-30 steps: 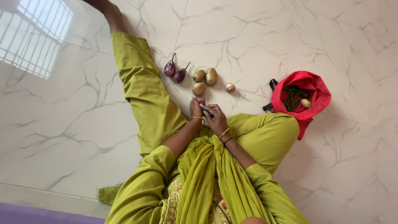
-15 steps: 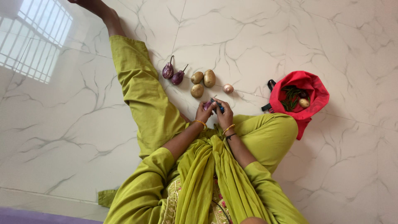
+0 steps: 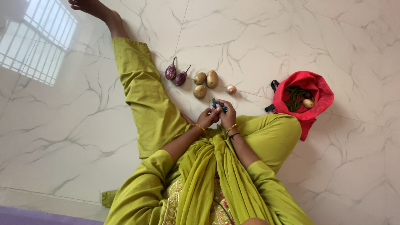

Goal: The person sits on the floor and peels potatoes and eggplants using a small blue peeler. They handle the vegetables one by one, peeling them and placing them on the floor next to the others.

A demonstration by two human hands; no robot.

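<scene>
The white marble floor (image 3: 291,37), veined in grey, filled the view, and I sat on it in green clothes with one leg stretched out. My left hand (image 3: 207,118) and right hand (image 3: 227,116) met just in front of my lap, touching each other. The right hand's grip was clamped on a small blue-handled tool (image 3: 218,104); the left hand's fingers were curled closed, but I could not tell what they held. Just beyond the hands lay three potatoes (image 3: 206,83) in a cluster, with two purple eggplants (image 3: 175,75) beside them on the left and an onion (image 3: 231,88) on the right. Well apart, to the right, a red bag (image 3: 318,89) sat open with green beans inside.
</scene>
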